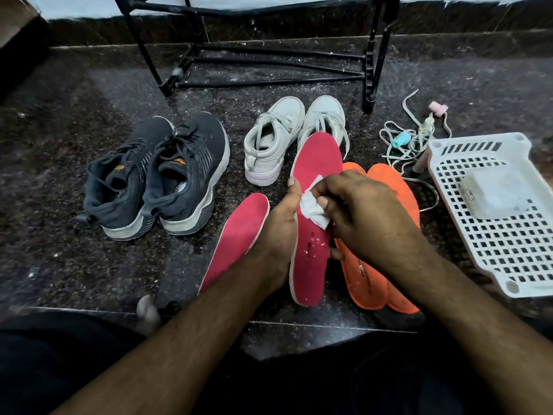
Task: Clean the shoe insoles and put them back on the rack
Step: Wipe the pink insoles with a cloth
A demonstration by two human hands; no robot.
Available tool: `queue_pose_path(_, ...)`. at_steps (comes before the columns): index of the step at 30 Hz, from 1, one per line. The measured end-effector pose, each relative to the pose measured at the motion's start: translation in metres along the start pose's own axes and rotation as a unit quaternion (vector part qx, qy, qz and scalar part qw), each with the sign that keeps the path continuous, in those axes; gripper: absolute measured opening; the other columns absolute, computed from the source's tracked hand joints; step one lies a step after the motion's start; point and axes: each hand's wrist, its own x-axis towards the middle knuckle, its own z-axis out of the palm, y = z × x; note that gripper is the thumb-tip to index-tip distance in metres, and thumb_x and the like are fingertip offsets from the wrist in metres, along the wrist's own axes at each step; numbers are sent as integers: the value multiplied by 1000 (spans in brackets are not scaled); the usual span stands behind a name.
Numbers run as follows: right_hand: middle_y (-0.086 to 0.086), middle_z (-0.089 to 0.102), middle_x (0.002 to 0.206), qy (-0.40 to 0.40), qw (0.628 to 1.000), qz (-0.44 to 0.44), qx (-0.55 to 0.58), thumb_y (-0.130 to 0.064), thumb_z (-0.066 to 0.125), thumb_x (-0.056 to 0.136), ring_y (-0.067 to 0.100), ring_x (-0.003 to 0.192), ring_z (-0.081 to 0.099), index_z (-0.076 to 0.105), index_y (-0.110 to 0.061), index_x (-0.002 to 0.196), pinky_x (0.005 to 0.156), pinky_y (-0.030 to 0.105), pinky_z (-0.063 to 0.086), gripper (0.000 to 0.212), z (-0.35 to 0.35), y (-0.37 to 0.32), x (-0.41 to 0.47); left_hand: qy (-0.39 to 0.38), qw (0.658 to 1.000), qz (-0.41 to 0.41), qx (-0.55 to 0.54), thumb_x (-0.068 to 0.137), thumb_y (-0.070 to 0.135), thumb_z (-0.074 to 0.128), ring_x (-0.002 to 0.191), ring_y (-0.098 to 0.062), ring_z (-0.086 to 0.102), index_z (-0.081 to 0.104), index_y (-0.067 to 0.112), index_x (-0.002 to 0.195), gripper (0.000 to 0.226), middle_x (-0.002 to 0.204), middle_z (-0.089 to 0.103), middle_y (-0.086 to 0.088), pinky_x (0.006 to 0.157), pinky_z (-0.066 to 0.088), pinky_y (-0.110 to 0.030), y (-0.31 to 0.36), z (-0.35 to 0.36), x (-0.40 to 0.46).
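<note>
My left hand [279, 232] grips a red insole [314, 253] from its left edge and holds it tilted above the floor. My right hand [363, 217] presses a crumpled white wipe [312, 208] onto the middle of that insole. White crumbs speckle the insole's lower half. A second red insole [236, 235] lies flat on the floor to the left. Two orange insoles [389, 190] lie under and right of my right hand, partly hidden. The black metal shoe rack [269, 55] stands at the back against the wall.
A pair of dark grey sneakers [155, 175] stands at the left, a pair of white sneakers [293, 136] in the middle. Loose laces and small bottles [416, 136] lie at the right, beside a white perforated tray [493, 235] holding a pack of wipes [493, 193]. The granite floor is dusty.
</note>
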Motion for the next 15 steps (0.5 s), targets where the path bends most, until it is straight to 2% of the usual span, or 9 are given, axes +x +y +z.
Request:
queue_pose_path(3,1,62,95,-34,999,-9,5,-31,60,91,22,89,61,69,-20,108,79,34,46,22,3,-2,-3,34,999,-2,-21,98,70,24,61,-21,65,73,19,91,71,71,68,-5,58,53,-35,0,-3,5)
queue_pose_path(6,1,58,94,-57,998,-22,-26,-27,70,87,24,88,59,65,-19,105,76,37,45,20,7,-7,-3,39,998,-10,-41,97,71,27,66,-22,63,78,18,81,75,74,68,-7,65,51,-33,1,-3,4)
queue_pose_path(8,0,60,88,-71,997,-34,-18,-26,72,85,24,83,59,65,-19,99,75,38,47,17,5,-7,-2,22,999,-21,-15,98,70,24,58,-24,64,74,15,88,75,71,68,-8,57,53,-33,1,0,1)
queue_pose_path(10,-3,61,84,-65,997,-36,-11,-25,74,82,21,78,61,68,-22,95,76,40,50,15,-2,0,2,17,999,-24,22,99,68,18,49,-28,63,68,13,93,74,67,68,-8,39,52,-29,1,3,-2)
queue_pose_path(11,-5,62,83,-47,998,-21,-19,-26,74,81,20,78,62,69,-24,95,78,41,51,14,-7,5,6,15,999,-27,36,99,68,17,56,-32,64,70,14,94,75,73,70,-10,35,49,-28,2,3,-3)
queue_pose_path(13,-6,63,83,-3,999,31,-24,-31,72,80,18,79,64,71,-27,96,76,39,53,16,-16,14,11,-3,997,-33,67,97,71,16,76,-38,66,72,24,104,73,92,74,-9,36,48,-27,2,5,-5)
queue_pose_path(15,-6,66,82,18,998,55,-26,-34,71,79,17,78,65,73,-28,97,74,38,54,18,-17,12,12,-5,996,-33,80,98,70,14,70,-35,72,63,24,116,70,92,76,-5,36,48,-26,3,3,-6)
